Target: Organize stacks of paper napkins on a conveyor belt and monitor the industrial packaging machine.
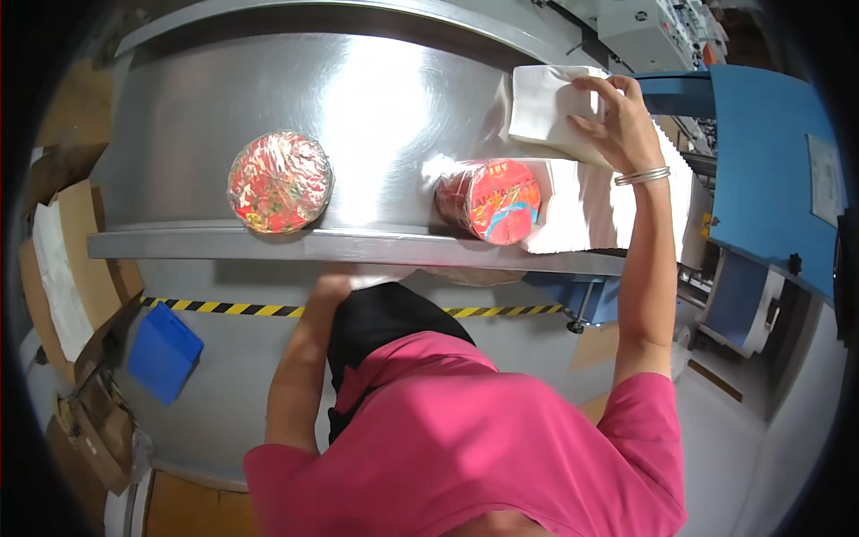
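Note:
My right hand [622, 125], with a bangle at the wrist, is at the far right of the metal table. Its thumb and fingers are spread apart over a white folded paper piece [541, 103]. Below it runs a row of overlapping white paper pieces [595, 210]. Against their left end leans a tilted red round pack [506, 201] in clear film. A second red film-wrapped pack [279, 182] stands farther left. My left hand [334, 286] is low at the table's near edge, beside something white [380, 279]; the edge hides its fingers.
The shiny metal table [197, 98] has a raised near rim [206, 244]. Blue machine housing [769, 170] stands at the right. On the floor are a blue flat object [165, 352], yellow-black striped tape [224, 308] and open cardboard boxes [103, 268] at the left.

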`<state>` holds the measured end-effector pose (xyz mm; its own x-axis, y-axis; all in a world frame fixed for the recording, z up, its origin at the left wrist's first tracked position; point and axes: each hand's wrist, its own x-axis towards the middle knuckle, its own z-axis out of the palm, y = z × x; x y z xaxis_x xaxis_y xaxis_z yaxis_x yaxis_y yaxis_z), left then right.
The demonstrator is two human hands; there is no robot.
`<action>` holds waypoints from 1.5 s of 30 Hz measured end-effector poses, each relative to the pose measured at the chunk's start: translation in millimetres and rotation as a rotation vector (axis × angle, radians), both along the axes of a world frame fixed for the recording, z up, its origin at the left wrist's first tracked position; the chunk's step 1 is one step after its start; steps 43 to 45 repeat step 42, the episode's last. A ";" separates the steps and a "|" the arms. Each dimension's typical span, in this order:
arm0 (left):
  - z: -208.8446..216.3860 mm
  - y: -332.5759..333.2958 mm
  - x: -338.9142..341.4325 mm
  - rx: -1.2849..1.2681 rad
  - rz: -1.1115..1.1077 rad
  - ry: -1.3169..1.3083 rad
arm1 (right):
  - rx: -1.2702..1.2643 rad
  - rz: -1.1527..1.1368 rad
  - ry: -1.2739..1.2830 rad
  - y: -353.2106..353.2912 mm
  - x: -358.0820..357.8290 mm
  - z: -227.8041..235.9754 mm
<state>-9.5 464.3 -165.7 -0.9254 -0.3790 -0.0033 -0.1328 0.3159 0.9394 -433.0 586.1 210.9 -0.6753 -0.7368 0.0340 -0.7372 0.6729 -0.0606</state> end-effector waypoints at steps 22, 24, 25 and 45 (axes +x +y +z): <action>405.3 -42.4 -224.4 0.731 -0.664 -0.263 | -0.190 -0.284 0.100 -24.9 5.7 -33.4; 388.6 -40.6 -273.7 0.631 -0.255 -0.100 | -0.130 -0.298 0.106 -20.9 17.3 -21.9; 374.5 -39.0 -299.1 0.616 -0.182 -0.151 | -0.015 -0.295 0.123 -18.0 22.3 -18.9; 317.5 -17.7 -378.9 0.656 -0.068 -0.413 | -0.572 -0.460 -0.358 34.5 -4.9 7.4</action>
